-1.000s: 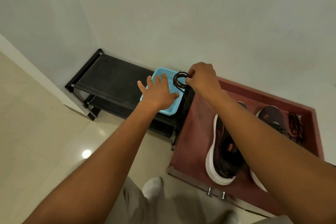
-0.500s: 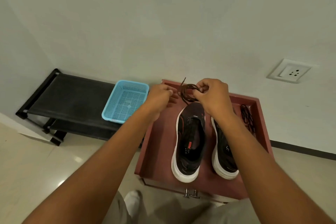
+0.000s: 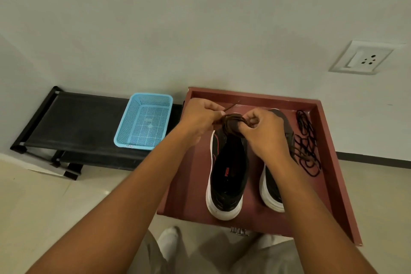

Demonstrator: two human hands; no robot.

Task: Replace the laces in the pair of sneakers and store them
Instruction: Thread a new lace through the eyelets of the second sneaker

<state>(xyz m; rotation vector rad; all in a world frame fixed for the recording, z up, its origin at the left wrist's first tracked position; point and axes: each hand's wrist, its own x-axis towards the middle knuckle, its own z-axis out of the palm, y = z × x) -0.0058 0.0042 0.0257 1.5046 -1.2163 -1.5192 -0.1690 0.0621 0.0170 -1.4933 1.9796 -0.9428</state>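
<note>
Laces, the coiled brown bundle, sat pinched betw. both hands just above the toe end of the left sneaker. I had the left hand curled w/ thumb and fingertips nipping one side of the coil, a loose tip sticking up toward the wall. Right hand was curled too, fingers closed on the other side of the same bundle. Neither hand was spread.

Taking the left sneaker as landmark: the right sneaker stood just beside it on its right, partly hidden by my forearm. Further right lay a loose black lace, tangled, near the tray's side wall. Both shoes stood on the red tray. Left of the sneaker, off the tray, a blue mesh basket rested on a black shoe rack.

Judgement: the lace looked light, soft and floppy, no stiffness, so it prob. needs unwinding before threading. Best hold is near the stiff tip, pinched thumb-to-finger, for feeding eyelets. Sneaker eyelets looked empty, though I couldn't tell for sure under the hands. Tangling seemed the main risk.
</note>
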